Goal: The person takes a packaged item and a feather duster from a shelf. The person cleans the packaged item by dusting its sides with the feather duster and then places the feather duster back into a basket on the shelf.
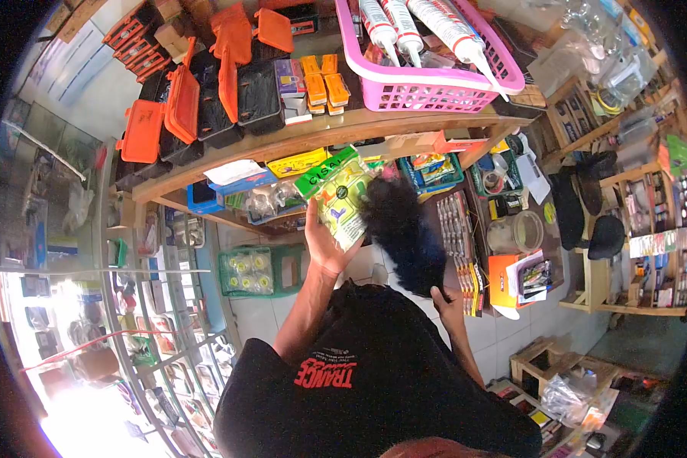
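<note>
My left hand [327, 243] is closed on a clear plastic packet [339, 200] with a green printed header and yellowish-green contents, held up in front of the shelf. The fingers are mostly behind the packet. Lower on the right, my right hand [449, 302] grips a fluffy black feather duster [406, 237] near its base. The duster's head points up and leans left, its tip overlapping the packet's right edge in this view. The duster's handle is hidden by the hand.
Above, a wooden shelf [282, 143] bears a pink basket [427, 98] of sealant tubes and black bins with orange lids [183, 103]. A green crate [288, 271] stands below left. Packets hang or lie near the right hand, beside an orange box [505, 276]. Glass cabinets line the left.
</note>
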The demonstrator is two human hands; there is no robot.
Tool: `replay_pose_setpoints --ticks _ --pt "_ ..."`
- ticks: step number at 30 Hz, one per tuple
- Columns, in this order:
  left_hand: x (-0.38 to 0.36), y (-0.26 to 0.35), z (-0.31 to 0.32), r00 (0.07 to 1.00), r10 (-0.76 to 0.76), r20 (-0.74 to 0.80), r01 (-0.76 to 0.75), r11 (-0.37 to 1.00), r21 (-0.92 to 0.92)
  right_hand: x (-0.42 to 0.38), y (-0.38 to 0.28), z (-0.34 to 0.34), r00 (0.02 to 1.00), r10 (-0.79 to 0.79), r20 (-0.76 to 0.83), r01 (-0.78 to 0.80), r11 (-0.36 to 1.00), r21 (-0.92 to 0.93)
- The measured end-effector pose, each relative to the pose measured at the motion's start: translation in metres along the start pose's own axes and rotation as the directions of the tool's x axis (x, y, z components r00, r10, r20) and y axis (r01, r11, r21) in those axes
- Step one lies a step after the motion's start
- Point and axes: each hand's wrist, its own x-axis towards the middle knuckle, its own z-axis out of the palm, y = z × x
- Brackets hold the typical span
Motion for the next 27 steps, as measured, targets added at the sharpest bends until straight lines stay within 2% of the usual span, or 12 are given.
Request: replay_pose_setpoints --ticks 1,3,4,5,8,11,12,15,19,21,25,27 --pt "-0.001 0.002 -0.002 0.995 -0.038 0.091 0.047 0.995 -0.088 0.001 -0.001 -0.002 1.0 -0.017 0.024 0.018 0.999 -0.034" --pt "-0.002 0.003 -0.001 0.998 -0.008 0.068 0.009 1.0 -0.006 0.003 -0.002 -0.002 0.993 -0.109 0.043 0.111 0.991 -0.069" --pt "-0.002 0.002 -0.003 0.992 0.121 0.043 -0.127 0.964 0.235 0.003 -0.001 0.001 0.983 -0.181 0.035 0.184 0.98 -0.073" --pt "0.0 0.002 -0.003 0.995 0.103 0.012 -0.104 0.979 0.176 0.004 -0.001 0.003 0.967 -0.254 0.027 0.255 0.964 -0.078" --pt "-0.001 0.002 0.001 0.997 0.072 0.003 -0.072 0.997 0.015 0.002 -0.004 -0.003 1.0 -0.008 -0.002 0.008 0.999 0.052" --pt "-0.002 0.005 -0.001 0.987 0.159 0.0 -0.154 0.954 0.257 0.005 -0.003 -0.009 0.971 -0.201 0.133 0.225 0.953 -0.204" --pt "-0.003 0.004 0.0 0.979 0.202 -0.016 -0.186 0.929 0.32 0.005 -0.005 -0.007 0.985 -0.146 0.09 0.158 0.976 -0.149" --pt "-0.001 0.009 -0.005 0.996 0.076 0.051 -0.077 0.997 0.01 0.001 -0.015 -0.004 0.999 -0.023 0.041 0.025 0.999 -0.048" --pt "-0.004 0.007 0.003 0.985 0.17 0.017 -0.168 0.944 0.282 0.002 -0.016 -0.005 0.992 -0.097 0.078 0.103 0.992 -0.071" --pt "-0.006 0.004 0.011 0.982 0.16 -0.099 -0.132 0.961 0.241 0.002 -0.021 -0.006 0.999 0.005 0.039 -0.003 0.998 -0.059" --pt "-0.006 0.005 0.007 0.981 0.172 -0.09 -0.143 0.955 0.26 0.001 -0.034 -0.007 0.997 0.013 0.071 -0.01 0.999 -0.039" --pt "-0.008 0.013 -0.011 0.998 0.008 0.063 -0.019 0.984 0.176 0.001 -0.04 -0.005 0.998 0.002 0.055 -0.001 1.0 -0.02"
